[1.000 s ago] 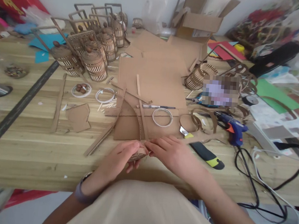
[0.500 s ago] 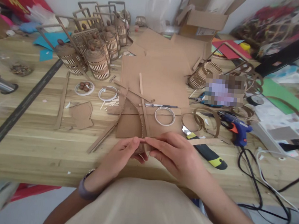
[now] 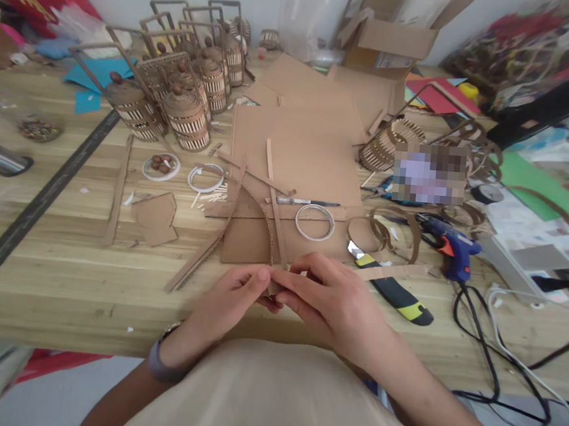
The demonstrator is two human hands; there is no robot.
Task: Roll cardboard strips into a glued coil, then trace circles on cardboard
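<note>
My left hand [image 3: 228, 300] and my right hand [image 3: 329, 298] meet at the table's near edge, fingers pinched together on a small cardboard piece [image 3: 273, 286] that is mostly hidden between them. A long corrugated cardboard strip [image 3: 264, 221] runs from that spot up over a flat cardboard sheet [image 3: 299, 152]. A black and yellow utility knife [image 3: 391, 290] lies just right of my right hand. A white ring [image 3: 314, 222] and a pen [image 3: 305, 202] rest on the sheet.
Several finished cardboard lanterns [image 3: 176, 93] stand at back left. A blue glue gun [image 3: 452, 242] with black cables [image 3: 482, 333] lies at right. An open box [image 3: 392, 31] stands at the back, cardboard scraps [image 3: 153, 219] and a long black ruler [image 3: 39, 203] at left.
Both hands have drawn a little closer together and lifted slightly from the table edge; the small cardboard piece is now more hidden between the fingers.
</note>
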